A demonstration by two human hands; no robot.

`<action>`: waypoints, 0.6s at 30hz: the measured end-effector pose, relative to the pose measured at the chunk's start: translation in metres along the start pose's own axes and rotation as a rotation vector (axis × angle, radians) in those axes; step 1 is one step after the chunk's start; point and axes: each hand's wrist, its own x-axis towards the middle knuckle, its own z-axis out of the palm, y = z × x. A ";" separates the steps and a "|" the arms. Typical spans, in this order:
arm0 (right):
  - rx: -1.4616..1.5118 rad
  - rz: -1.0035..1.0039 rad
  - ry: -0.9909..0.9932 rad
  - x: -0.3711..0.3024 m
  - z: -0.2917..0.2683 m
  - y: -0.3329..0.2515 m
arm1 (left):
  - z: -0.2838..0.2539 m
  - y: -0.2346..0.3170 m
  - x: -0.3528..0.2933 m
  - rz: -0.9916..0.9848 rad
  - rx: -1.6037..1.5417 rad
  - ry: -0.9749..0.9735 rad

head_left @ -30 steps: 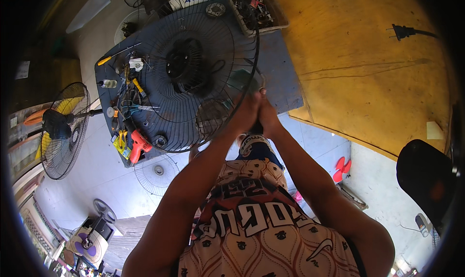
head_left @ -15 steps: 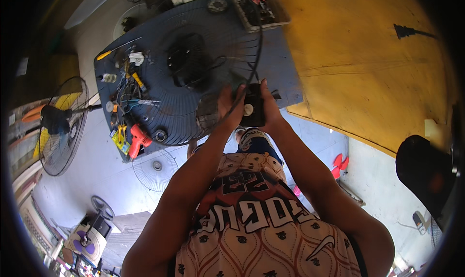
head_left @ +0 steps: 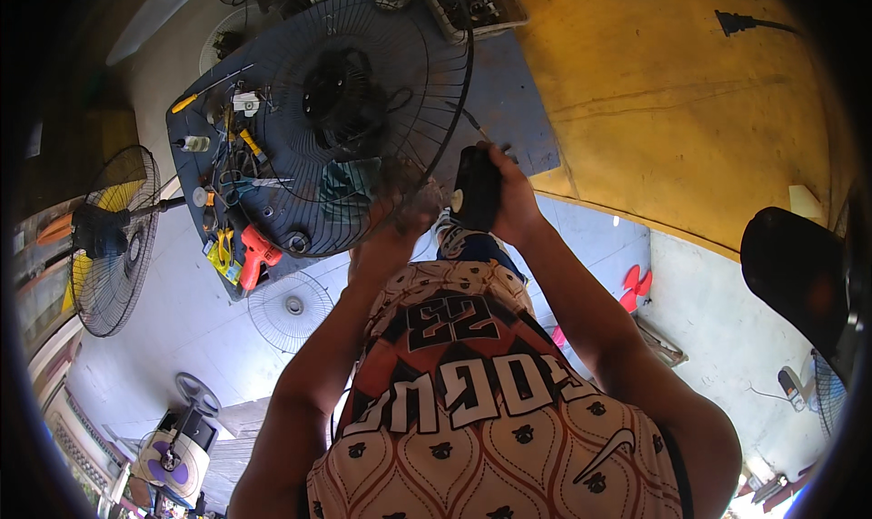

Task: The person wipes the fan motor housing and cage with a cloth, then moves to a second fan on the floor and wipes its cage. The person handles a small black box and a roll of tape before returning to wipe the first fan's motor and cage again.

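Observation:
My right hand [head_left: 518, 197] is closed round a black rounded plastic housing with a pale round spot [head_left: 475, 192], just off the near edge of the table. My left hand [head_left: 398, 224] is apart from it, by the lower rim of a large black wire fan grille [head_left: 422, 33]. Motion blur and the grille wires obscure its fingers. Within the grille's outline sits a dark fan motor [head_left: 334, 92]. A dark green cloth [head_left: 350, 190] shows through the wires near my left hand. Beyond my right hand, a thin screwdriver-like tool [head_left: 470, 118] lies on the table.
The dark blue table [head_left: 509, 83] bears pliers, scissors [head_left: 254, 184], a yellow-handled screwdriver [head_left: 185, 103] and a red heat-gun-shaped tool [head_left: 258, 256] at left. A parts tray [head_left: 490, 30] stands at the back. A yellow wooden panel [head_left: 672, 110] borders the right; a standing fan [head_left: 113, 237] is at left.
My left hand has come off the black housing and moved left and down. My right hand keeps the housing, now turned so its pale spot faces left. The view has shifted slightly.

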 end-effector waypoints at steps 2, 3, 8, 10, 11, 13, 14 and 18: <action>-0.025 -0.049 0.030 -0.008 0.013 0.012 | -0.004 0.023 -0.004 -0.358 -1.013 -0.288; -0.107 -0.065 0.008 -0.014 0.019 0.016 | -0.008 0.031 -0.003 -0.364 -1.061 -0.292; -0.380 -0.145 0.035 -0.034 0.033 0.009 | -0.025 0.044 0.015 -0.365 -1.181 -0.379; -0.403 -0.136 0.031 -0.035 0.033 0.007 | -0.029 0.043 0.016 -0.351 -1.267 -0.381; -0.408 -0.144 0.031 -0.035 0.032 0.007 | -0.029 0.044 0.015 -0.352 -1.311 -0.382; -0.421 -0.157 0.006 -0.032 0.030 0.009 | -0.028 0.044 0.013 -0.360 -1.307 -0.360; -0.426 -0.165 -0.006 -0.031 0.029 0.010 | -0.028 0.045 0.013 -0.341 -1.324 -0.362; -0.475 -0.209 0.018 -0.027 0.025 0.013 | -0.025 0.046 0.017 -0.375 -1.436 -0.337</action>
